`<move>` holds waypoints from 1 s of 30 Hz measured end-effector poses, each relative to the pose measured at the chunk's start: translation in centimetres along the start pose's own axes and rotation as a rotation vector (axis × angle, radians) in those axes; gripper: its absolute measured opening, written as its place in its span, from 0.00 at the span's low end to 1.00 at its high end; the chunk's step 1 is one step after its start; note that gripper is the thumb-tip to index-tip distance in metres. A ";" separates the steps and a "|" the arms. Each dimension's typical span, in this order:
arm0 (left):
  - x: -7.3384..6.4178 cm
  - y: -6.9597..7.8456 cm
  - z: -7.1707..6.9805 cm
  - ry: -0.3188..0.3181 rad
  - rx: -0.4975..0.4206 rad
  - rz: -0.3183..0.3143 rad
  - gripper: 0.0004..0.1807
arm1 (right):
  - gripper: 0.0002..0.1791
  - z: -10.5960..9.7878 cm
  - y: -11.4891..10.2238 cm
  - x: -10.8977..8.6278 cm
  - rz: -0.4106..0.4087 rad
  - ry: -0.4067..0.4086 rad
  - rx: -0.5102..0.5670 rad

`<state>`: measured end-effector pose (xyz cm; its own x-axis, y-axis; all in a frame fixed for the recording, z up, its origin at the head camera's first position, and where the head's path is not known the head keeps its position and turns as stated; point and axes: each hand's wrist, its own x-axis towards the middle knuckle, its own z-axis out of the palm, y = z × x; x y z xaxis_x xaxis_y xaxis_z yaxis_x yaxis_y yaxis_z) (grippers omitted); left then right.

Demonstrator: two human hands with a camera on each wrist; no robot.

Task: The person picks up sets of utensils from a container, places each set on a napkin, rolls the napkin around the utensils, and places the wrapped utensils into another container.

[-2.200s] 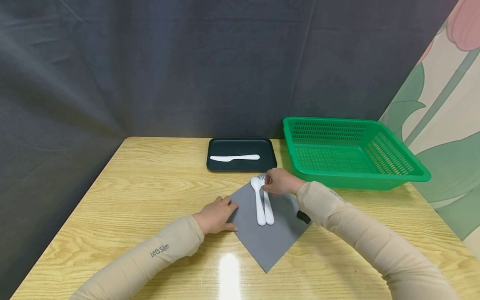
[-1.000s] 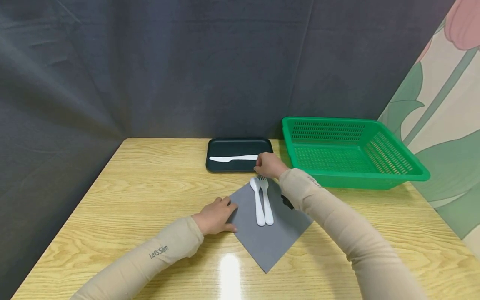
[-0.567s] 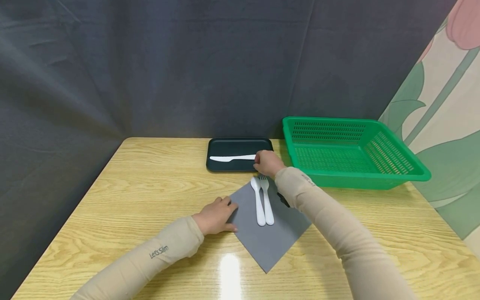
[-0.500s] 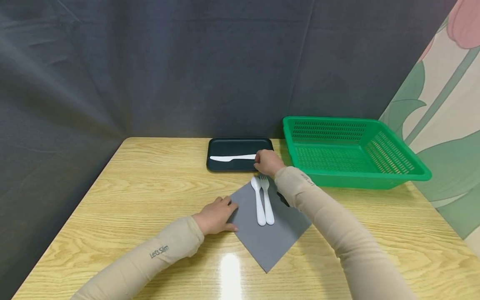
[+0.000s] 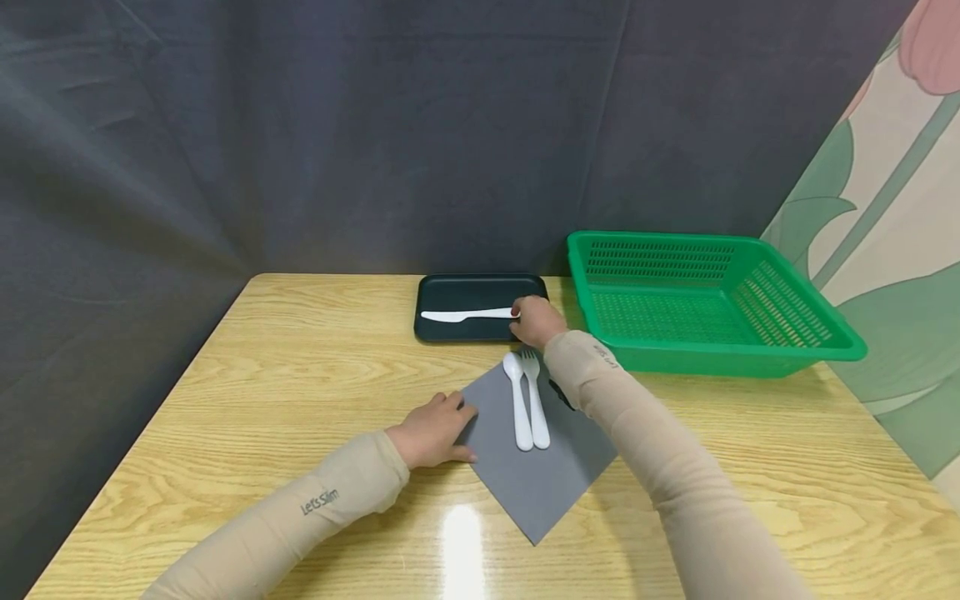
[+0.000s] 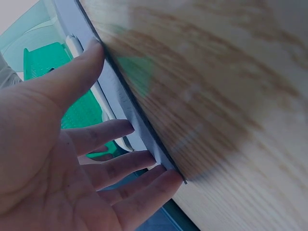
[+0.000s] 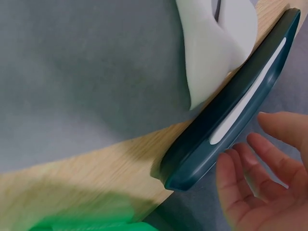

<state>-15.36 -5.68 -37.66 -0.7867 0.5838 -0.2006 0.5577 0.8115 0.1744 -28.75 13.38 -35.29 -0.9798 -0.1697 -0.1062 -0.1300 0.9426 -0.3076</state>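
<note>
A square grey mat (image 5: 540,492) lies cornerwise on the table, bearing a white spoon (image 5: 519,404) and a white fork (image 5: 536,404) side by side. My left hand (image 5: 435,432) rests on the mat's left corner, thumb and fingers spread along its edge in the left wrist view. Behind the mat, a white table knife (image 5: 465,315) lies in a dark tray (image 5: 480,289). My right hand (image 5: 538,322) is over the tray's right end, at the knife's handle. In the right wrist view its loosely bent fingers (image 7: 260,168) stand apart from the handle end, with nothing between them.
A green plastic basket (image 5: 705,354) stands at the back right, close to the tray. A dark curtain (image 5: 420,133) hangs behind the wooden table (image 5: 315,350) and along its left. A wall with painted flowers (image 5: 900,275) is on the right.
My right hand has left the fork head and moved back to the knife's handle on the tray, where it now stays almost still. The left hand, spoon, fork and knife keep their places.
</note>
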 end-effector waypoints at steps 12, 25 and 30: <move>0.0 0.0 0.1 0.009 0.009 0.003 0.35 | 0.19 0.3 0.3 0.8 0.022 0.022 -0.065; 0.0 0.1 0.0 0.000 0.010 -0.002 0.35 | 0.20 1.0 0.4 1.3 0.030 0.067 -0.104; 0.0 0.0 0.0 0.002 0.009 0.000 0.35 | 0.22 1.2 0.3 1.4 0.037 0.061 -0.102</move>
<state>-15.31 -5.67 -37.66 -0.7871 0.5839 -0.1991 0.5601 0.8116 0.1659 -29.99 13.02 -36.69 -0.9912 -0.1199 -0.0569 -0.1057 0.9726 -0.2069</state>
